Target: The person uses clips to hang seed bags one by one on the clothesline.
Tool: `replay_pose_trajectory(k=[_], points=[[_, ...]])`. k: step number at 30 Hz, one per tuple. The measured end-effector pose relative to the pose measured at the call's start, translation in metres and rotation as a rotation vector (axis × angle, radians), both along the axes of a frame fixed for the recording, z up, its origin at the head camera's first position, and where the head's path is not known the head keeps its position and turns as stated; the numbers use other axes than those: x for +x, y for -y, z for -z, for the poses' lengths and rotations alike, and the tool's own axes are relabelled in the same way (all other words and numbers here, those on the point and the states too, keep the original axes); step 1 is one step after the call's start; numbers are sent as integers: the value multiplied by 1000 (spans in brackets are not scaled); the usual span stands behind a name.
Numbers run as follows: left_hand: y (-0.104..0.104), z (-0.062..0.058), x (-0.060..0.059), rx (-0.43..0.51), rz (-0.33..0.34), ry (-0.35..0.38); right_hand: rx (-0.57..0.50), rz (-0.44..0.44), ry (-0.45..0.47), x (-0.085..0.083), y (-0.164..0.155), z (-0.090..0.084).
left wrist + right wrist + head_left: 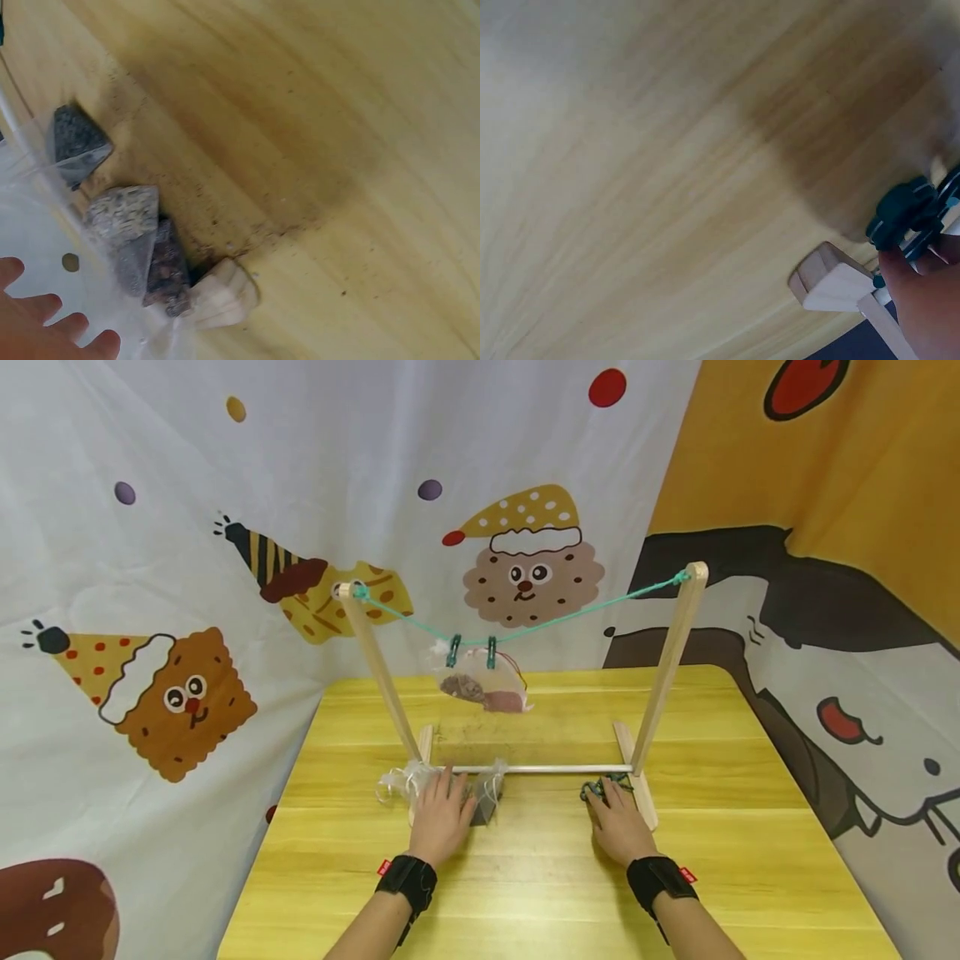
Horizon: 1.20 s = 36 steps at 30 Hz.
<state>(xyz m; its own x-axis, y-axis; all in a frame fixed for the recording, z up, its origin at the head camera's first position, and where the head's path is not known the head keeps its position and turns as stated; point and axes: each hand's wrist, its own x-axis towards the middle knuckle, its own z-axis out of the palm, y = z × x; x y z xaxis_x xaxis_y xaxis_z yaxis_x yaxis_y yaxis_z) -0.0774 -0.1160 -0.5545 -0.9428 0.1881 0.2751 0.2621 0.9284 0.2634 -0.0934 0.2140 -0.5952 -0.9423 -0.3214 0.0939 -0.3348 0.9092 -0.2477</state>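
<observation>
Left hand flat, fingers straight, on clear bags. Right hand apparently pinching green pegs. Step: gathering. Next: lift bag toward green line.

Head view looks down; wrist views hug the table.

A yellow wooden table carries a wooden rack near its middle. Clear bags holding stones lie at the rack's left foot, and green clips lie at its right foot.
</observation>
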Motion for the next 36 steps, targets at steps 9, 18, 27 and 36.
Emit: replay_pose_trajectory(k=[9,18,27,36], points=[[2,12,7,-16,-17,22,-33,-17,-85,7,0,-1],[-2,17,10,-18,-39,43,-37,10,-90,7,-1,1],[-5,16,15,53,-8,33,-160,42,-116,7,-6,4],[-9,17,10,86,26,-18,-202,19,-122,7,-8,6]])
